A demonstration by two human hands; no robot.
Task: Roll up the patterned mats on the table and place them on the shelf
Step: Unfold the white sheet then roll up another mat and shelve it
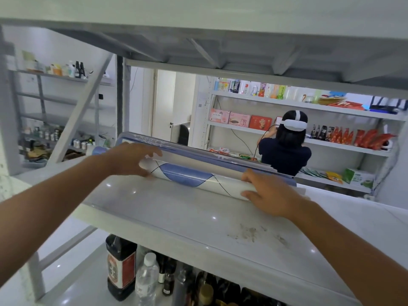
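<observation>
A rolled mat [194, 176], white with a blue leaf shape and thin black lines, lies across the back of a glossy white shelf [198, 219]. Behind it lies a second rolled mat [176, 146], blue with a pale pattern. My left hand [130, 159] rests on the left end of the white roll with fingers spread and relaxed. My right hand [268, 193] lies over the right end, thumb at the front and fingers curved across the top.
Below the shelf stand a dark sauce bottle [121, 268], a clear water bottle [146, 279] and several darker bottles. A grey shelf board hangs overhead. Beyond, a person in a headset [287, 149] faces stocked shelves [309, 140]. More racks stand at left.
</observation>
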